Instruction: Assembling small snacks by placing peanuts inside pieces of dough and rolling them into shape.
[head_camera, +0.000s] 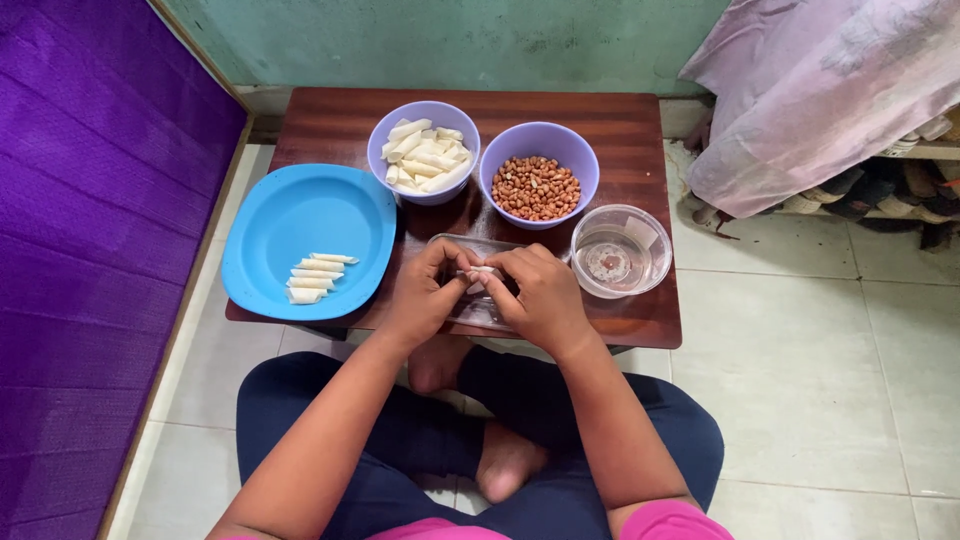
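My left hand (425, 295) and my right hand (537, 295) meet over a clear lid or tray (447, 243) at the front of a small brown table (620, 130). Together they pinch a small white pastry strip (480, 274) between the fingertips. Behind them stand a lilac bowl of white rolled wrappers (424, 152) and a lilac bowl of peanuts (538, 175). At the left a blue plate (290, 215) holds several finished white rolls (315, 277).
A clear round container (620, 250) with a little liquid sits right of my hands. A purple panel (90, 200) lines the left side. Pink cloth (830, 90) hangs over a shoe rack at the right. My crossed legs rest on the tiled floor.
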